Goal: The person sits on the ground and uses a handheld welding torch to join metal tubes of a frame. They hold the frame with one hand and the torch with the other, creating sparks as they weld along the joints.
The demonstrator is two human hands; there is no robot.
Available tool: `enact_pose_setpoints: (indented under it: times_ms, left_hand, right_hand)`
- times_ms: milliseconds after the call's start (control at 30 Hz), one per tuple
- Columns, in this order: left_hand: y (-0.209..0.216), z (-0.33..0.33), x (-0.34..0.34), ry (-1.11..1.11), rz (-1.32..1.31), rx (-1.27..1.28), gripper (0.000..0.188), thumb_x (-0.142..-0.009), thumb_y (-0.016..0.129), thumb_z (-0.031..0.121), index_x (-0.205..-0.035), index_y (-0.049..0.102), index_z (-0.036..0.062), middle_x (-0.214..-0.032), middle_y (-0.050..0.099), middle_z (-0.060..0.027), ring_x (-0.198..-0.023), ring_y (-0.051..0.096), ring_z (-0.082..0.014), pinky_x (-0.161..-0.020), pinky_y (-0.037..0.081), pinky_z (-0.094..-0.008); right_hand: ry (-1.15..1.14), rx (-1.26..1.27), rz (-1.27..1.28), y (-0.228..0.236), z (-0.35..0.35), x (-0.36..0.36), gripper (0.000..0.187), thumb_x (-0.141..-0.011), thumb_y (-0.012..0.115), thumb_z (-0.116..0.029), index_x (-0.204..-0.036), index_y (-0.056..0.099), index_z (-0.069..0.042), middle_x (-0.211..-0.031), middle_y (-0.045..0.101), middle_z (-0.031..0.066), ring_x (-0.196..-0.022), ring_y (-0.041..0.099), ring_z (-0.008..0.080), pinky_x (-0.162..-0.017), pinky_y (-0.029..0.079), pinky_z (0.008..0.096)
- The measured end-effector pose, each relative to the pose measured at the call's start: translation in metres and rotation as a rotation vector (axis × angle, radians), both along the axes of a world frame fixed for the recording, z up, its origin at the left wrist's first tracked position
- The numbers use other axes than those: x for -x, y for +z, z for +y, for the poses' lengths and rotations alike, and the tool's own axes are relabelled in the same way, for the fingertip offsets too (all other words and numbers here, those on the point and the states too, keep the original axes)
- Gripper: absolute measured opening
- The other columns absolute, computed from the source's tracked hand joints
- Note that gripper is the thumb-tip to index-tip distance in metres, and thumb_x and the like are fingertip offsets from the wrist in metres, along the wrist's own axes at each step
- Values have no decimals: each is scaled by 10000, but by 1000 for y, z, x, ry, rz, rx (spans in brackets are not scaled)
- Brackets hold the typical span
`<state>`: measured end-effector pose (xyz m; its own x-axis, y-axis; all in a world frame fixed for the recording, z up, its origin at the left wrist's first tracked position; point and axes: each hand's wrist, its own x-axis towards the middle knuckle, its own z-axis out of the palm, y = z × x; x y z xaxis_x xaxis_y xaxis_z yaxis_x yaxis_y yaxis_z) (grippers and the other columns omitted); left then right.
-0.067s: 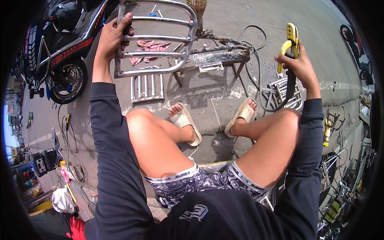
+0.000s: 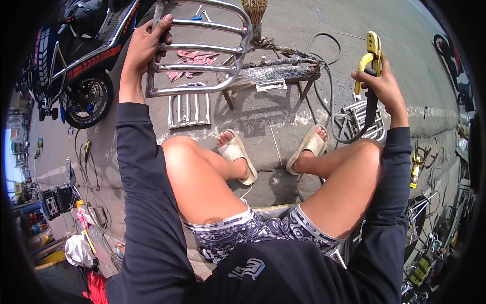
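Note:
My left hand [image 2: 147, 48] is closed around the side rail of a shiny tubular metal rack [image 2: 192, 91], held up with its crossbars running left to right. In my right hand [image 2: 387, 91] is a yellow welding electrode holder [image 2: 373, 44], gripped with its head upward. A thick dark cable [image 2: 373, 109] hangs down from it. A thin rod [image 2: 349, 35] shows left of the holder's head; I cannot tell if it is clamped there. Between and beyond my hands stands a low, crusted metal work stand [image 2: 273, 76].
A similar rack [image 2: 190, 125] lies on the ground left of the stand, and more barred metal pieces [image 2: 365, 119] lie on the right. Thin rods [image 2: 254, 10] stand bundled behind the stand. A patterned cloth [image 2: 200, 58] lies beyond the held rack. A motorcycle [image 2: 88, 101] is parked far left.
The whole view has shifted slightly to the right. Both hands keep their hold on the rack and the electrode holder.

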<state>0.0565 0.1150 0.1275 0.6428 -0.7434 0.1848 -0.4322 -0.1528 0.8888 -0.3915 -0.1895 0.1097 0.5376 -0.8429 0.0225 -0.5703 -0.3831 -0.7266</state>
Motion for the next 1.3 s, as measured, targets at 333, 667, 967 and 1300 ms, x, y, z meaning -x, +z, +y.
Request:
enact_pose_setpoints:
  times_ms: [333,667,967,1300]
  left_hand:
    - [-5,-67,47,-143,-796,-316,572,-930,781,545,-1235,760,62,-676,593,-89,-624,564,-185,-633,475,-375]
    - [-68,-158,103,-252,-1208,-328,434,-950,732,425,-1290,710,156,-1028,751,-146,-1027,733,-376,-860,568,-532]
    - [-53,-112,96,-139,-1181,-431,501,-932,736,539,-1278,736,176,-1110,767,-110,-1146,695,-334,-1032,464,-462]
    - [-91,-64,60,-88,-59,240,621,-893,891,360,-1327,638,-6,-1048,781,-129,-937,754,-183,-837,590,-300]
  right_hand:
    - [-24,258,-95,5,6,5,1090,-741,947,-486,-1564,435,12,-1149,740,177,-1028,738,256,-895,588,360]
    - [46,275,-307,8,88,26,1154,-789,943,-446,-1634,309,20,-1281,682,223,-1135,712,277,-998,572,401]
    - [-67,185,-390,-23,114,38,1179,-762,966,-372,-1642,272,-7,-1263,642,156,-1004,669,192,-880,579,326]
    - [-24,127,-439,-33,115,31,1194,-762,967,-386,-1652,260,-22,-1207,626,113,-958,646,145,-826,577,292]
